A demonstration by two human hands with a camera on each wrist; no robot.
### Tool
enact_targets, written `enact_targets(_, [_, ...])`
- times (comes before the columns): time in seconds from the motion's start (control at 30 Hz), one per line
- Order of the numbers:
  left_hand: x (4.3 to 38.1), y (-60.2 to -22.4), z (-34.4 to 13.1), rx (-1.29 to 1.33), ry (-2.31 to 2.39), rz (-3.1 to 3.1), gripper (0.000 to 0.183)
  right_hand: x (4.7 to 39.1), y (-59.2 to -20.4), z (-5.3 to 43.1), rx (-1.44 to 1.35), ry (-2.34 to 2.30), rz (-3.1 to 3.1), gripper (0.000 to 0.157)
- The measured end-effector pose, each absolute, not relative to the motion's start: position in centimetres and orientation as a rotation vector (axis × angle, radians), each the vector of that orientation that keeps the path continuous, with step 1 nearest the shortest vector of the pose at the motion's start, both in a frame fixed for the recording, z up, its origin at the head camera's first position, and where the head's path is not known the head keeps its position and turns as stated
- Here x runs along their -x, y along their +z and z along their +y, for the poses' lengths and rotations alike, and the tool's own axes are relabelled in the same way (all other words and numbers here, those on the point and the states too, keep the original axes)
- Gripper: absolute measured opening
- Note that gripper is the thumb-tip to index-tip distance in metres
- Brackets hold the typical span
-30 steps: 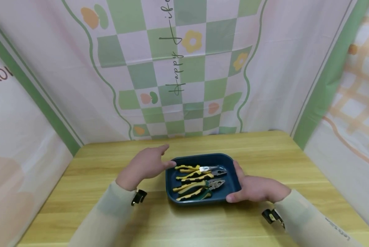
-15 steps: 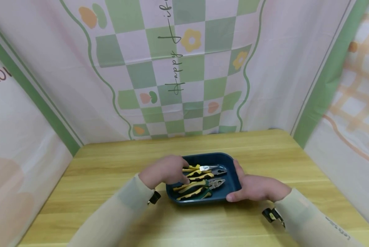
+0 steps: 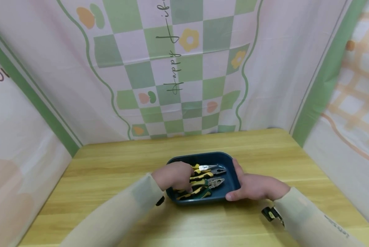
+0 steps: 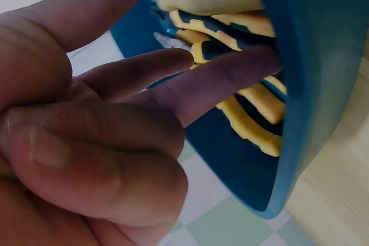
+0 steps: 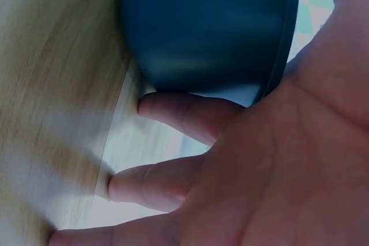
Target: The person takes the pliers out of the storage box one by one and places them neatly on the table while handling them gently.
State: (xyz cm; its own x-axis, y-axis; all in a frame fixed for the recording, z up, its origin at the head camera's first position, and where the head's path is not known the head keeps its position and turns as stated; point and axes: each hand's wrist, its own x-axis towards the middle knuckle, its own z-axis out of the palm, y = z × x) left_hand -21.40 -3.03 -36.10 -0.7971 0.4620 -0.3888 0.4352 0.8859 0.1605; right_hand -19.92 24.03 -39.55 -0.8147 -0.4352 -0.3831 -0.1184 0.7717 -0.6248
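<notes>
A dark blue rectangular tray (image 3: 219,199) holds several pliers lying side by side, with jaws toward the right. Yellow-and-black handles belong to long-nose pliers (image 3: 207,167) at the back; combination pliers (image 3: 216,183) with green-and-yellow handles lie nearer the front. My left hand (image 3: 175,175) reaches over the tray's left end, hiding some handles. In the left wrist view, its thumb is apart, two fingers stretch over the yellow handles (image 4: 251,125), and the others are folded. My right hand (image 3: 258,186) rests against the tray's right end, fingers straight and spread, fingertips at the table.
The tray stands on a wood-grain table (image 3: 110,161). Behind it hangs a curtain (image 3: 184,68) with green checks and flowers; similar fabric closes both sides. A black clip-like piece (image 3: 272,214) sits at the right wrist.
My left hand has moved right and toward me, from beside the tray's left rim to over the plier handles. The right hand and the tray stay in place.
</notes>
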Motion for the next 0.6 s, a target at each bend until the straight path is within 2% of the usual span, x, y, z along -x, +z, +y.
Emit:
enact_targets(0.2, [21.3, -36.7, -2.5, -0.699, -0.003, 2.619, 0.025, 20.0, -39.5, 24.0, 0.408, -0.801, 2.447, 0.136])
enact_targets(0.6, [21.6, -37.5, -1.9, -0.671, -0.092, 2.605, 0.019, 20.0, -39.6, 24.0, 0.421, -0.826, 2.429, 0.135])
